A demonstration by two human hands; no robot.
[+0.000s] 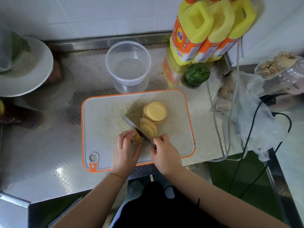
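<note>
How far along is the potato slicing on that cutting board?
Mostly done: two heaps of round slices lie on the cutting board. In hand: the left hand holds the small remaining potato end while the right hand grips the knife, blade against it. Left: probably just a few more cuts; the clear tub behind stands empty.
</note>
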